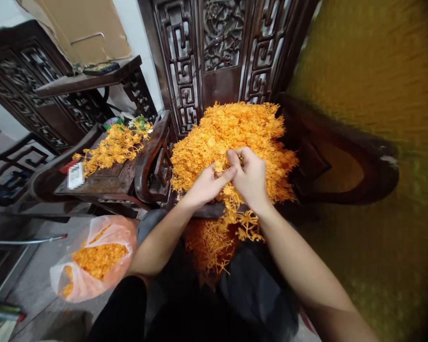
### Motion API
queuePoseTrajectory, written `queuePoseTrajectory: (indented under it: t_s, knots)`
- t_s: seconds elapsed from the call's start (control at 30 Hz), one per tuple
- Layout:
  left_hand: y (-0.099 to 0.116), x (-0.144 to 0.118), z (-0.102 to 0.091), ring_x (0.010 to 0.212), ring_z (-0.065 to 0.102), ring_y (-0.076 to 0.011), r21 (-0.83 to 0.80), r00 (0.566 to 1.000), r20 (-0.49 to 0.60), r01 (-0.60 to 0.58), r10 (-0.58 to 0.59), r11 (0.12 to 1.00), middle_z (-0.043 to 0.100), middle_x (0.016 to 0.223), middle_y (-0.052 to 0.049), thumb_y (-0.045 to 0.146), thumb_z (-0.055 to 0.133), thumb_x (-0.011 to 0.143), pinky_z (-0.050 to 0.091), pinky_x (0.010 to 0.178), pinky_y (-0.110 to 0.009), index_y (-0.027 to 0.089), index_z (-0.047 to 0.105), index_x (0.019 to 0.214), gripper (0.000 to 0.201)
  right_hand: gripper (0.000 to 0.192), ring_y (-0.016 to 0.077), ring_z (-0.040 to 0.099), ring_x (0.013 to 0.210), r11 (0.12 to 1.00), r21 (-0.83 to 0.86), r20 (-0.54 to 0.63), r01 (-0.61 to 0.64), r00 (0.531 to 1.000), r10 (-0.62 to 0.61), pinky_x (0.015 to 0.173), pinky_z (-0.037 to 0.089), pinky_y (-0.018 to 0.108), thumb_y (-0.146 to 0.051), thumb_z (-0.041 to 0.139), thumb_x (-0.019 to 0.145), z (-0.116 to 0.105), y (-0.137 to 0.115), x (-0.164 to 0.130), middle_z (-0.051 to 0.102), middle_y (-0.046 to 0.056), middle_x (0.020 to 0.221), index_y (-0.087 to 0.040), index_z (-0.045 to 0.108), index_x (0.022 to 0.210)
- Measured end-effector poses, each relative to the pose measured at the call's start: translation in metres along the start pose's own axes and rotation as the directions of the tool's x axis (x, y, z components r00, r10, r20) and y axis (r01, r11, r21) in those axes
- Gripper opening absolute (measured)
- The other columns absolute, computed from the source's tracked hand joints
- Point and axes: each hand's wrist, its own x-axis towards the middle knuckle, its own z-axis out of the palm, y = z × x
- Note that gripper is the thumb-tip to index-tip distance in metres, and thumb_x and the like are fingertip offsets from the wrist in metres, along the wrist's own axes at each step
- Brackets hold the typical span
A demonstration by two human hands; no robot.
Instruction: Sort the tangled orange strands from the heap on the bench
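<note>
Item: left hand point(213, 184), thumb pointing toward its partner and touching the orange flowers; from where I am standing, I cannot tell whether its fingers are closing on anything.

Item: right hand point(252, 176), meeting the left at the thumbs, its thumb and bent fingers clamping on an orange sprig point(231, 211) that is hanging below over the seat's front edge.

Item: pile of orange flowers point(238, 126), large and loose, lying on the seat of a dark wooden chair point(221, 85) and leaning against its carved back. Both hands are working just in front of and above it.

Item: lower heap of orange strands point(209, 240), sitting beneath the front edge, between the person's dark-clothed knees.

Item: plastic bag point(123, 228), whitish-pink, standing open on the grey floor point(35, 278) beside the left forearm, holding orange bits point(105, 259).

Item: second wooden chair point(107, 183), standing to the left, carrying an orange bunch point(116, 145); a white card point(75, 175), its print blurred out, is resting at the bunch's near end.

Item: wooden stand point(80, 81), rising behind that chair, bearing a dark flat object point(102, 69); brown cardboard point(96, 28) is leaning above.
</note>
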Motion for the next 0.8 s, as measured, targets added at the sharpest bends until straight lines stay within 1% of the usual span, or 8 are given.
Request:
queuePoseTrajectory:
  t_s: [0.2,0.27,0.37,0.4,0.47,0.57,0.7,0.8]
  knots:
    - [0.002,0.003,-0.021,0.062,0.051,-0.0122,-0.050,0.977,0.210,-0.031,0.041,0.998,0.057,0.061,-0.001,0.061,0.076,0.081,0.041,0.068,-0.030,0.017,0.062,0.061,0.050,0.026,0.0180,0.060,0.068,0.996,0.090,0.124,-0.024,0.992,0.013,0.067,0.044,0.033,-0.039,0.065,0.093,0.004,0.020,0.026,0.067,0.003,0.072,-0.020,0.071,0.077]
    - [0.000,-0.003,-0.032,0.057,0.048,-0.0120,-0.083,0.983,0.186,0.026,-0.010,0.996,0.053,0.055,0.001,0.055,0.079,0.079,0.040,0.067,-0.031,0.018,0.064,0.064,0.043,0.026,0.0167,0.057,0.063,0.994,0.094,-0.023,-0.057,0.998,0.059,0.063,0.042,0.033,-0.039,0.069,0.089,-0.004,0.038,0.046,0.064,0.004,0.069,-0.020,0.070,0.072]
    - [-0.003,-0.013,-0.048,0.056,0.049,-0.0131,-0.109,0.996,0.085,0.046,-0.037,0.993,0.051,0.053,0.002,0.049,0.078,0.079,0.041,0.066,-0.032,0.020,0.065,0.067,0.035,0.028,0.0107,0.038,0.046,0.954,0.236,-0.314,-0.183,0.915,0.253,0.046,0.029,0.031,-0.043,0.070,0.088,-0.012,0.060,0.068,0.055,0.003,0.064,-0.018,0.070,0.074]
    - [-0.005,-0.015,-0.052,0.057,0.050,-0.0138,-0.106,0.999,0.046,0.020,-0.015,0.994,0.051,0.053,0.001,0.050,0.077,0.081,0.042,0.067,-0.032,0.020,0.064,0.065,0.036,0.030,0.0094,0.034,0.042,0.927,0.312,-0.282,-0.208,0.912,0.299,0.043,0.025,0.030,-0.046,0.070,0.088,-0.011,0.062,0.068,0.052,0.001,0.064,-0.019,0.069,0.077]
    - [-0.011,-0.015,-0.057,0.060,0.051,-0.0145,-0.099,0.999,-0.010,-0.037,0.036,0.994,0.051,0.054,0.000,0.052,0.074,0.083,0.043,0.069,-0.032,0.021,0.062,0.062,0.040,0.035,0.0094,0.037,0.042,0.839,0.460,-0.019,-0.290,0.942,0.335,0.039,0.023,0.029,-0.055,0.073,0.085,-0.002,0.058,0.057,0.052,0.000,0.066,-0.020,0.069,0.083]
    - [-0.026,-0.007,-0.058,0.059,0.049,-0.0135,-0.097,0.997,-0.040,-0.074,0.070,0.993,0.054,0.056,0.000,0.055,0.075,0.083,0.041,0.067,-0.031,0.020,0.063,0.064,0.042,0.044,0.0087,0.037,0.044,0.684,0.556,0.332,-0.473,0.880,0.338,0.040,0.022,0.026,-0.063,0.077,0.080,0.023,0.039,0.025,0.050,-0.002,0.066,-0.021,0.070,0.092]
    - [-0.047,0.004,-0.055,0.060,0.050,-0.0124,-0.127,0.991,-0.108,-0.091,0.077,0.988,0.056,0.058,0.000,0.053,0.074,0.086,0.041,0.067,-0.029,0.018,0.064,0.065,0.042,0.056,0.0064,0.023,0.045,0.608,0.511,0.424,-0.607,0.794,0.436,0.042,0.012,0.025,-0.074,0.073,0.079,0.051,0.020,-0.004,0.035,-0.005,0.062,-0.020,0.072,0.093]
    - [-0.052,0.008,-0.053,0.062,0.052,-0.0124,-0.231,0.988,-0.142,-0.094,0.062,0.968,0.056,0.059,0.000,0.052,0.075,0.085,0.043,0.070,-0.029,0.017,0.064,0.065,0.041,0.061,0.0064,0.025,0.047,0.579,0.496,0.448,-0.647,0.762,0.468,0.042,0.013,0.025,-0.078,0.068,0.079,0.059,0.017,-0.007,0.044,-0.002,0.068,-0.020,0.071,0.096]
